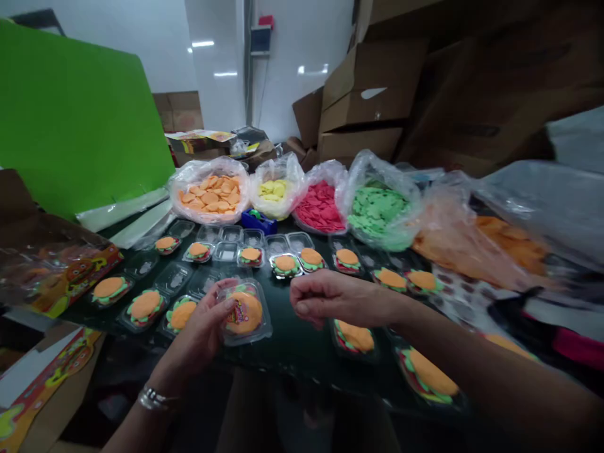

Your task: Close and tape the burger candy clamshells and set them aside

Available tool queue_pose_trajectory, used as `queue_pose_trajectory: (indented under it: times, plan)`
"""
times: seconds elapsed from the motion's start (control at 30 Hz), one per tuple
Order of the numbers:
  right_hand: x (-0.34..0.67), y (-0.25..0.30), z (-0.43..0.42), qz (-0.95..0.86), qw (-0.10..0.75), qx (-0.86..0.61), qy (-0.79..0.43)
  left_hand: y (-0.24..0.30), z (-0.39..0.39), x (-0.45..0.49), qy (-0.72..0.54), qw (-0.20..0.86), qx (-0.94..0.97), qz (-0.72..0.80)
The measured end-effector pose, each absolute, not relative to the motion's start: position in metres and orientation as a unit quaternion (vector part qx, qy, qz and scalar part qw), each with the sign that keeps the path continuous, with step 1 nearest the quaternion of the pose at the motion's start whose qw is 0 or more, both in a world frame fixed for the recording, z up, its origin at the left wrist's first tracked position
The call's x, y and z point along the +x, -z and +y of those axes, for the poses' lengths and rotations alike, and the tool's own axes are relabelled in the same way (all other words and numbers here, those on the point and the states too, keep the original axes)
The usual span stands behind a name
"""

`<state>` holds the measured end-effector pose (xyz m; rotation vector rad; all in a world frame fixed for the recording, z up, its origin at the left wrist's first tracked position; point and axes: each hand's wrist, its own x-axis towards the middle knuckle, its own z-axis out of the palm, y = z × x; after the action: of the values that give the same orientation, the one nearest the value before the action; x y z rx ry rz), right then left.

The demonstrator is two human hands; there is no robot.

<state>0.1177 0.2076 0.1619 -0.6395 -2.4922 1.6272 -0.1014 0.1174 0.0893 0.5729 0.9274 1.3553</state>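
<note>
Left hand (201, 336) gripped a clear burger pack (245, 313) by its edge, thumb on the lid, low over the dark table (292, 343). Lid sticker was colourful; its writing was too blurred to read. Right hand (325, 301) hung just right of the pack, fingers curled shut, nothing seen in them. Beyond the pack lay rows of filled packs (285, 264) and empty trays (226, 251). Farther beyond it sat a blue tape dispenser (258, 220), then bags of orange (212, 194), yellow (272, 189), red (321, 204) and green pieces (377, 211). Cardboard boxes (368, 100) stood farthest from the pack.
</note>
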Motion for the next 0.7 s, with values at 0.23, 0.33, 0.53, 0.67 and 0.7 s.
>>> queue_pose_trajectory:
  times: [0.23, 0.33, 0.53, 0.67, 0.7]
  plan:
    - [0.117, -0.166, 0.177, -0.856, 0.059, -0.23, -0.46, -0.105, 0.089, -0.073, -0.587, 0.65, 0.286, 0.389]
    - [0.116, -0.169, 0.17, -0.865, 0.06, -0.242, -0.434, -0.108, 0.084, -0.071, -0.587, 0.649, 0.297, 0.382]
    - [0.113, -0.168, 0.168, -0.865, 0.046, -0.303, -0.397, -0.106, 0.081, -0.07, -0.586, 0.645, 0.315, 0.376]
    - [0.11, -0.156, 0.175, -0.818, 0.06, -0.281, -0.499, -0.102, 0.079, -0.071, -0.591, 0.651, 0.307, 0.364]
    - [0.109, -0.151, 0.175, -0.785, 0.072, -0.26, -0.558, -0.101, 0.078, -0.071, -0.59, 0.661, 0.3, 0.353]
